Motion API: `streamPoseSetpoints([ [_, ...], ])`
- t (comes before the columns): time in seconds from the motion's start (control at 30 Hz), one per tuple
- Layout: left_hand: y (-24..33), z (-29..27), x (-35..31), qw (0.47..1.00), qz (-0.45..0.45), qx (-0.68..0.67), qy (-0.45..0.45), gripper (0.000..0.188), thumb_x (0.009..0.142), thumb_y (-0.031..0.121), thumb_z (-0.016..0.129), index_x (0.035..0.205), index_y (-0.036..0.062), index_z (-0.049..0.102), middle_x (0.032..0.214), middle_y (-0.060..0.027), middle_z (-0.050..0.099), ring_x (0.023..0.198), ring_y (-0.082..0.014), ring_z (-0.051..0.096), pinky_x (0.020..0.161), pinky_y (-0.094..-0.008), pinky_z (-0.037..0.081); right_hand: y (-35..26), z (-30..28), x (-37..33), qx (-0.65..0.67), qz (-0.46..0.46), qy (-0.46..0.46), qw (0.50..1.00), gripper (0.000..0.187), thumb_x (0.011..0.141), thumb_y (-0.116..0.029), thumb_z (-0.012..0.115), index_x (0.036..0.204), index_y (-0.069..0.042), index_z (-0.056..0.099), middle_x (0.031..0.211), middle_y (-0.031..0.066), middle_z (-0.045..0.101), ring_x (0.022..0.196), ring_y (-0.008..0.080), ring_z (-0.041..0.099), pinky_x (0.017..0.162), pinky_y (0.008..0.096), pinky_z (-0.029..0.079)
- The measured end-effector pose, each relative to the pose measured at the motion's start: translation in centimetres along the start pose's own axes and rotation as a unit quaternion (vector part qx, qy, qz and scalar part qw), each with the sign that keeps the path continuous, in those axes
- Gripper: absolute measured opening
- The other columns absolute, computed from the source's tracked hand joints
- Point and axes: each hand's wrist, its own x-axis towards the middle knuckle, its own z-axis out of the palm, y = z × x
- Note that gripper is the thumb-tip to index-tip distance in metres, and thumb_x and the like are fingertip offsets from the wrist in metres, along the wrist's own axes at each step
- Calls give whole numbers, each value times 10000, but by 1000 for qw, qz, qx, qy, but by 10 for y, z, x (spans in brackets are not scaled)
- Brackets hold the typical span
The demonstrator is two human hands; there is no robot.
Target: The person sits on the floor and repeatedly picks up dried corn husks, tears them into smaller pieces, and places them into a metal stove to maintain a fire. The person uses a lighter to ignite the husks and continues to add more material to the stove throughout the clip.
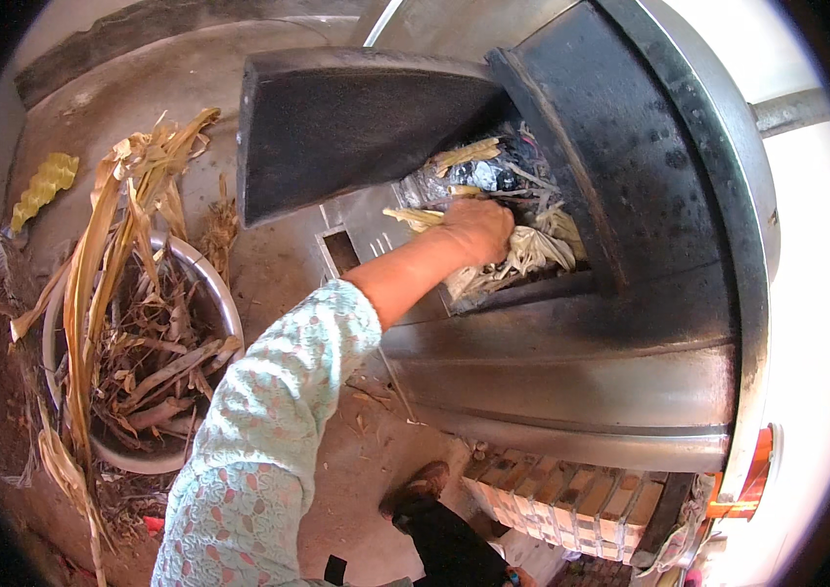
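Observation:
My left hand (479,231) reaches into the opening of a blackened metal stove, its fingers curled down over pale dry corn husks (539,251). The hand looks closed on the husks, though its fingertips are hidden among them. More husk pieces (468,155) and thin sticks lie deeper in the opening, beside a dark, shiny crumpled material (485,176). The stove's heavy door (356,127) stands swung out to the left of the opening. My left forearm, in a light blue lace sleeve (258,460), crosses from the lower edge. My right hand does not show.
At the left, a round metal basin (229,298) holds sticks and dry stalks, with long dry corn leaves (107,254) sticking out. A yellow wavy object (46,189) lies on the floor beyond. Bricks (571,499) stand below the stove, near my shoe (423,484).

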Motion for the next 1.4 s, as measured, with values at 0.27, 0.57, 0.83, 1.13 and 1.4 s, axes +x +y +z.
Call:
streamPoseSetpoints([
  [0.27,-5,-33,9,987,-28,116,105,201,818,133,493,876,76,677,905,-123,671,858,-271,653,701,-386,505,5,0,-3,-6,20,-1,1000,282,922,-186,457,1077,35,536,955,206,563,841,356,552,744,404,453],
  [0.57,-22,9,42,926,38,283,247,193,835,151,459,952,85,597,842,-100,630,769,-228,630,678,-362,461,26,5,-9,-6,16,-12,1000,280,915,-195,456,1067,26,537,957,196,559,832,331,542,745,392,446],
  [0.83,-11,12,59,942,50,297,145,650,774,307,601,1360,137,375,1080,-62,503,1058,-205,446,894,-356,293,6,7,0,43,59,0,997,279,911,-182,455,1080,26,531,957,200,556,872,335,526,809,402,418],
  [1.13,-20,6,45,977,102,165,94,888,706,303,676,1411,38,207,1357,-150,344,1304,-306,236,1077,-420,156,-12,-1,2,23,81,-12,996,275,924,-168,451,1119,14,521,984,186,543,902,312,529,814,384,427],
  [1.4,-24,18,-88,955,195,27,223,628,634,13,646,1232,-7,455,1310,-203,413,1275,-351,328,1070,-444,272,23,7,-10,21,17,-1,1000,243,927,-136,454,1103,17,523,990,180,532,898,314,527,795,384,427],
])
